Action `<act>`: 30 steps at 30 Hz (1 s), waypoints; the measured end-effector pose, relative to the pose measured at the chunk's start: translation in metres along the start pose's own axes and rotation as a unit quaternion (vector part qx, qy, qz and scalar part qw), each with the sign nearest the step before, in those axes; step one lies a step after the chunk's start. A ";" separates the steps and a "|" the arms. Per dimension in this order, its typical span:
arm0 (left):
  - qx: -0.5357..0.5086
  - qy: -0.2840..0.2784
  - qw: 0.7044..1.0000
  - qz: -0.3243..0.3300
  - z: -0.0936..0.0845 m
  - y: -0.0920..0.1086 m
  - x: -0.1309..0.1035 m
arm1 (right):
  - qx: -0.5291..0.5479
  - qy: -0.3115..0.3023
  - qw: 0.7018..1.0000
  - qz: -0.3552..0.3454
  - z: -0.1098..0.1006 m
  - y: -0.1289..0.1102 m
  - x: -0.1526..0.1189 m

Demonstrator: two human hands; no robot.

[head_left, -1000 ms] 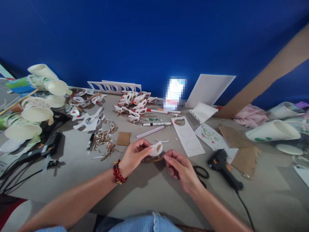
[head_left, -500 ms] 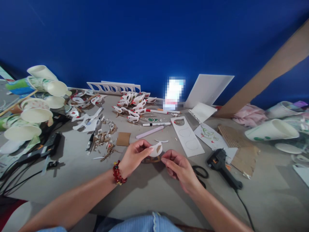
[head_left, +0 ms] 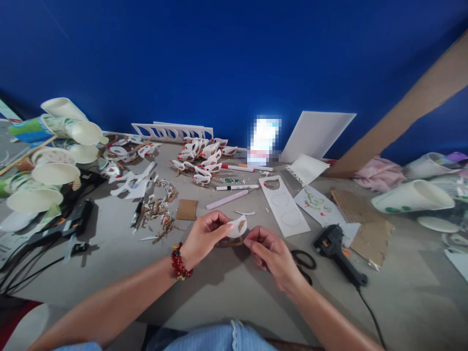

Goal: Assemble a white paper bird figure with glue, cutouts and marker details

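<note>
White piece point(head_left: 233, 232) is being pinched between thumb and fingers of the left hand point(head_left: 204, 237), above the grey table point(head_left: 219, 302) and in front of the wearer. A brown patch point(head_left: 242, 224) is already showing on its face. A curved brown strip point(head_left: 234, 243) is being seen just below; whether it is being joined to the piece cannot be told. At the right hand point(head_left: 272, 256), thumb and forefinger are being pressed together beside the strip; whether anything thin is being gripped cannot be told. Neither the glue gun point(head_left: 338, 253) nor the black-handled scissors point(head_left: 314, 263) are being held, so the work is being judged as done by fingertips alone.
</note>
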State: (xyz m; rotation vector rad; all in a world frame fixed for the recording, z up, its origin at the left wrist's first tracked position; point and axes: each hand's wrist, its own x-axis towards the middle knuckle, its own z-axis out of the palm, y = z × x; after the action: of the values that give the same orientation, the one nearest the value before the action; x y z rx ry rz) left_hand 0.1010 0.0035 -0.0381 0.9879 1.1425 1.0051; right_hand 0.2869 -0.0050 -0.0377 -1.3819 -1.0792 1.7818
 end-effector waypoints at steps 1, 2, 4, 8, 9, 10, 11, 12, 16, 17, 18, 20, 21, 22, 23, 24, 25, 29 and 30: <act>0.003 -0.001 1.000 0.004 0.000 0.000 0.000 | 0.000 0.000 1.000 0.001 0.000 0.000 0.000; 0.003 -0.002 1.000 0.007 0.000 0.000 0.000 | 0.000 0.000 1.000 0.002 0.000 0.000 0.000; 0.000 -0.004 1.000 0.007 0.000 -0.001 0.000 | -0.001 -0.001 1.000 0.002 0.000 0.000 0.000; -0.008 -0.005 1.000 0.002 0.000 -0.002 0.000 | -0.007 -0.003 1.000 0.002 0.000 0.000 -0.001; -0.009 -0.006 1.000 0.001 0.000 -0.002 0.000 | -0.008 -0.003 1.000 0.002 0.000 0.000 -0.001; -0.010 -0.007 1.000 -0.001 0.000 -0.002 0.000 | -0.007 -0.003 1.000 0.001 0.000 0.000 0.000; -0.012 -0.009 1.000 -0.002 0.000 -0.002 -0.001 | -0.006 -0.003 1.000 0.000 0.000 0.001 0.000; -0.014 -0.009 1.000 -0.003 0.000 -0.002 -0.001 | -0.005 -0.002 1.000 0.000 0.000 0.001 0.000; -0.013 -0.008 1.000 -0.002 -0.001 -0.002 0.000 | -0.007 -0.001 1.000 0.002 0.000 0.003 0.001; -0.011 -0.007 1.000 -0.003 -0.001 -0.002 0.000 | -0.006 -0.001 1.000 0.002 0.000 0.004 0.002; -0.012 -0.008 1.000 -0.005 -0.001 -0.002 0.000 | -0.004 -0.001 1.000 0.002 0.000 0.004 0.002; -0.018 -0.012 1.000 -0.011 -0.001 -0.003 0.001 | -0.004 -0.001 1.000 0.000 0.000 0.004 0.002; -0.023 -0.013 1.000 -0.012 -0.001 -0.003 0.001 | -0.005 -0.001 1.000 0.000 0.000 0.004 0.002; -0.027 -0.013 0.999 -0.011 -0.001 -0.003 0.001 | -0.004 -0.001 1.000 0.000 0.000 0.003 0.002; -0.030 -0.012 0.999 -0.010 -0.001 -0.003 0.001 | -0.004 -0.002 1.000 0.000 0.000 0.003 0.002; -0.032 -0.010 0.999 -0.008 0.000 -0.003 0.001 | -0.003 -0.004 1.000 0.000 -0.001 0.003 0.002; -0.032 -0.009 0.999 -0.006 0.000 -0.003 0.001 | -0.001 -0.006 1.000 0.001 -0.001 0.003 0.002; -0.024 -0.009 1.000 -0.003 0.000 -0.002 0.000 | 0.016 -0.020 1.000 0.003 -0.003 0.003 -0.001; -0.021 -0.008 1.000 -0.004 0.000 -0.002 0.000 | 0.024 -0.021 0.999 0.002 -0.004 0.002 -0.002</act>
State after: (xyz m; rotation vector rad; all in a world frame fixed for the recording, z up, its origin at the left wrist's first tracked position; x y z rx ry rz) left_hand 0.1010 0.0029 -0.0403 0.9559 1.1067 1.0099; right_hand 0.2910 -0.0070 -0.0393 -1.3247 -1.0481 1.8361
